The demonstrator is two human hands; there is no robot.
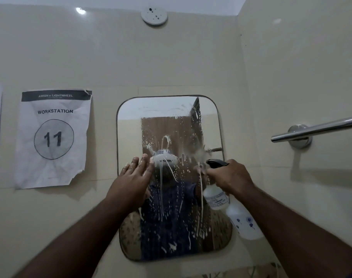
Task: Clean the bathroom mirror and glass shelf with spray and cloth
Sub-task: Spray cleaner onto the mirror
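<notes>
A person's right hand (pixel 229 175) curls its fingers round the neck of a spray bottle (pixel 217 195), nozzle aimed at the bathroom mirror (pixel 169 121) just ahead of the knuckles, where white cleaner runs in streaks and droplets. The left hand (pixel 134 175) lies flat with straight fingers on the wet glass, holding nothing. The spraying step appears to be in hand, wiping not yet begun. No cloth or glass shelf is in view; the next move likely calls for fetching the cloth and wiping before the drips pass the lower edge.
</notes>
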